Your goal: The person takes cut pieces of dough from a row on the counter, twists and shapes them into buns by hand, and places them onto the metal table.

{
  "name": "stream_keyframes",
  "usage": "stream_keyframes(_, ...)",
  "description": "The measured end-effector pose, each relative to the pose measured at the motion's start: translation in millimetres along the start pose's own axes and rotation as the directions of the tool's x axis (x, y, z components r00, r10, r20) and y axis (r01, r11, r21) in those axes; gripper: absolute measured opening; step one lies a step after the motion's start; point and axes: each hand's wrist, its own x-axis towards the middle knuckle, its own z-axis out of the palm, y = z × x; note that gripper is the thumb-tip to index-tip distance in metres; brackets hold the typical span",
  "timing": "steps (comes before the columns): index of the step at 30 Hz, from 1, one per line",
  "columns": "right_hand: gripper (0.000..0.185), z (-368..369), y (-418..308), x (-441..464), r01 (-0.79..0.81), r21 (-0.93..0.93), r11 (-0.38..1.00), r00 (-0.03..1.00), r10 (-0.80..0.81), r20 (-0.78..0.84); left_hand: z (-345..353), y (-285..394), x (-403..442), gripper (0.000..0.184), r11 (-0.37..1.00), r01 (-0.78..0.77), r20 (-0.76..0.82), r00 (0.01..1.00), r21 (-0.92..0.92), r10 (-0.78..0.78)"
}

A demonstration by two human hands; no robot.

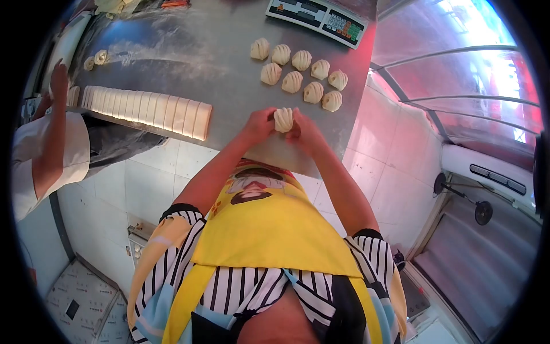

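Observation:
A pale twisted dough roll (283, 120) is held between my two hands near the front edge of the metal table. My left hand (261, 124) grips its left side with fingers curled in. On the other side, the fingers of my right hand (303, 128) close against the roll. Just beyond my hands, several shaped dough rolls (292, 82) sit in two rows, ridged on top. To the left lies a long row of cut dough slices (146, 110), set close together along the table edge.
A digital scale (318, 20) stands at the table's back right. At the left a co-worker's hand (59, 80) is over the table, near two small dough pieces (101, 57). The floury metal table (189, 63) has its right edge close to the rolls.

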Motion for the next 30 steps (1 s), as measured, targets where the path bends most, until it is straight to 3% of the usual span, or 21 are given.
stream_keyframes(1,0.025,1.4,0.3,0.9,0.038,0.061,0.997,0.999,-0.038,-0.006,1.7,-11.5,4.7,0.018,0.999,0.022,-0.027,0.999,-0.03,-0.023)
stream_keyframes(4,0.02,-21.4,28.4,30.6,0.159,-0.145,0.977,0.985,-0.146,0.097,1.5,-38.6,17.2,0.018,0.971,-0.011,-0.012,1.0,0.237,0.014)
stream_keyframes(5,0.02,-26.3,34.9,38.9,0.254,-0.353,0.901,0.967,-0.236,0.093,2.1,-41.4,15.9,0.018,0.982,0.038,-0.01,0.999,0.185,-0.037)
stream_keyframes(7,0.021,-25.5,38.1,38.2,0.376,-0.701,0.606,0.905,-0.404,0.136,7.8,-35.6,7.2,0.019,0.987,0.136,0.01,0.99,0.081,-0.138)
stream_keyframes(10,0.021,-19.4,22.6,14.5,0.185,-0.602,0.777,0.98,-0.192,0.053,11.1,-31.3,3.9,0.021,0.976,0.162,0.025,0.985,0.148,-0.168)
stream_keyframes(13,0.021,-24.3,31.7,32.2,0.133,-0.412,0.901,0.991,-0.133,0.031,20.4,-44.4,3.1,0.02,0.878,-0.203,-0.14,0.947,0.433,0.288)
stream_keyframes(16,0.023,-22.9,38.0,42.0,0.196,-0.568,0.799,0.974,-0.225,0.019,10.7,-17.7,-3.7,0.021,0.977,0.179,-0.02,0.984,0.116,-0.178)
stream_keyframes(19,0.026,-24.4,49.4,44.4,0.335,-0.867,0.368,0.843,-0.528,0.101,3.4,-24.2,0.1,0.022,0.942,0.332,0.132,0.937,-0.039,-0.325)
stream_keyframes(22,0.027,-23.7,55.2,43.1,0.393,-0.904,0.171,0.715,-0.674,0.183,9.6,-35.0,2.8,0.024,0.96,0.278,0.051,0.959,0.028,-0.279)
stream_keyframes(25,0.023,-21.2,39.8,34.8,0.212,-0.733,0.647,0.943,-0.331,-0.019,20.6,-41.3,1.7,0.024,0.895,0.124,-0.13,0.989,0.428,-0.075)
stream_keyframes(28,0.02,-19.4,46.2,39.3,0.207,-0.586,0.784,0.945,-0.316,-0.089,31.1,-44.8,-4.1,0.025,0.872,0.096,-0.232,0.972,0.481,0.021)
stream_keyframes(30,0.018,-21.1,51.8,43.0,0.246,-0.764,0.597,0.896,-0.441,-0.056,29.5,-44.7,-6.8,0.024,0.86,0.128,-0.216,0.976,0.495,-0.02)
